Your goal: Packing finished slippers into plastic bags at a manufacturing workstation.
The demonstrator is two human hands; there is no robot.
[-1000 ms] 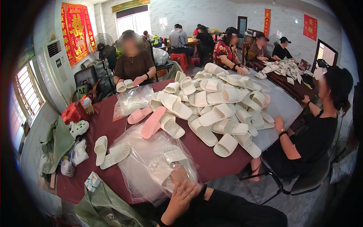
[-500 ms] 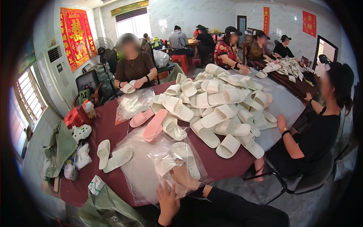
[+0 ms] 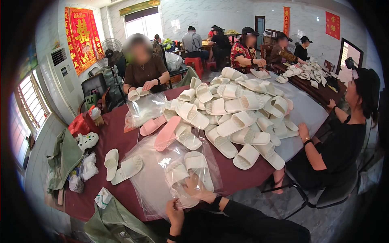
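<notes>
Two white slippers point(image 3: 199, 167) lie side by side at the near edge of the table, inside a clear plastic bag point(image 3: 152, 178). My right hand point(image 3: 198, 188) reaches into the bag's mouth and grips the left slipper; its fingertips are partly hidden by the slipper and the shiny film. With bent fingers pressed together, my left hand point(image 3: 175, 212) pinches the bag's near edge. More flat clear bags seem to lie beneath and to the left, though the layers are hard to separate.
A large heap of white slippers point(image 3: 239, 121) rises beyond the bag, with a pink slipper point(image 3: 167, 133) beside it. Another white pair point(image 3: 126, 170) lies left. Green cloth point(image 3: 117, 218) hangs at the near left edge. People sit across and at right; one across handles slippers.
My left hand has gone from spread on the bag to pinching its edge. My right hand and the slippers have shifted slightly, and the slippers now show more plainly through the film.
</notes>
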